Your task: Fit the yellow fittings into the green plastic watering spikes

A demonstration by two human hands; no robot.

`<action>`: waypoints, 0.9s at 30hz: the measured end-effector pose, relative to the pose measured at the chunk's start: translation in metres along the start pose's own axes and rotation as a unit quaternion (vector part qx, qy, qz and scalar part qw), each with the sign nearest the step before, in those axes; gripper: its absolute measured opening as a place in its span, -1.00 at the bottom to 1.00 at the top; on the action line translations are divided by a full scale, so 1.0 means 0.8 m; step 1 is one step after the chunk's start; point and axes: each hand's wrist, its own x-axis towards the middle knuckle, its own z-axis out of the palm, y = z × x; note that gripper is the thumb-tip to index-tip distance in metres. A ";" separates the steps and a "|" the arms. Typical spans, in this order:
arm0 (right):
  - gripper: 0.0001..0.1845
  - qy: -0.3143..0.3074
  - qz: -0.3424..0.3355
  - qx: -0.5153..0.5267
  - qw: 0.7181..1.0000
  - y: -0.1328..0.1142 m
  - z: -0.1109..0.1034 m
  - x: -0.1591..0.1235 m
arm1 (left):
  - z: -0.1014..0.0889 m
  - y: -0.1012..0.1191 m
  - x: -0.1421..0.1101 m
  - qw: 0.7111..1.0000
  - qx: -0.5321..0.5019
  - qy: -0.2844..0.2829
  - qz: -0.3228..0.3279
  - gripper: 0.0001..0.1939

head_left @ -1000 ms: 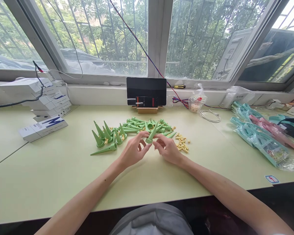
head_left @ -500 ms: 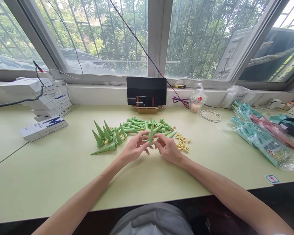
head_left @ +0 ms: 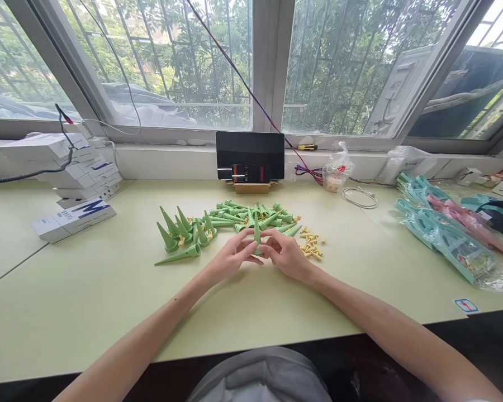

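A green plastic spike (head_left: pixel 257 230) stands point up between my two hands, above the table. My left hand (head_left: pixel 233 252) pinches its wide base from the left. From the right, the thumb and fingers of my right hand (head_left: pixel 288 255) close on the same base; whether a small yellow part is also in them is hidden. To the left, several green spikes (head_left: pixel 167 237) stand upright with yellow plugs at their bases, and one spike (head_left: pixel 179 255) lies on its side. A heap of loose green spikes (head_left: pixel 230 212) lies behind my hands. Small yellow plugs (head_left: pixel 312 245) are scattered beside my right hand.
White boxes (head_left: pixel 77 218) are stacked at the left. A black tablet (head_left: pixel 250 151) with a phone (head_left: pixel 251 173) before it leans at the sill. Toward the right lie a plastic bag (head_left: pixel 337 170), a coiled white cable (head_left: pixel 359 197) and wrapped teal items (head_left: pixel 444 237).
My hands have drawn closer together around the spike's base. The spike has shifted slightly, and my right fingers now press against it. The other spikes and the plugs stay in place.
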 end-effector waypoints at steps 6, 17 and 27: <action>-0.65 0.001 0.003 0.014 1.000 -0.002 -0.001 0.000 | 0.000 -0.002 0.000 1.000 -0.005 0.003 0.003 -0.62; -0.67 0.000 -0.001 0.005 1.000 0.000 0.001 0.000 | 0.002 -0.007 0.002 0.999 0.027 0.018 0.013 -0.71; -0.71 0.007 -0.014 -0.005 1.000 -0.004 0.000 0.002 | 0.001 -0.013 0.002 0.981 0.177 0.057 0.055 -0.81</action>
